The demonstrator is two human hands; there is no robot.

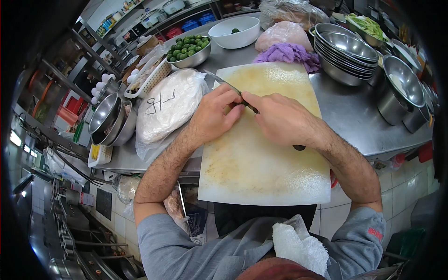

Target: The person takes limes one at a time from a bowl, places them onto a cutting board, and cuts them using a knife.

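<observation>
Both of my hands meet over the far half of a white, yellow-stained cutting board (261,172). My right hand (284,119) is wrapped round the dark handle of a knife (224,82), whose butt shows below the palm. The blade points up and to the left, past my left fingers. My left hand (217,112) is closed in a pinch against the blade, thumb and fingertips together; what lies between them is hidden. Left of the board, beside my left forearm, lies a large white plastic-wrapped package (170,107) with black marker writing.
A metal bowl of small green citrus fruits (189,49) and a white bowl (234,32) stand behind the package. A purple cloth (289,55) touches the board's far edge. Stacked metal bowls (345,49) stand at right, metal pots (394,98) beyond. More metal bowls (112,119) sit far left.
</observation>
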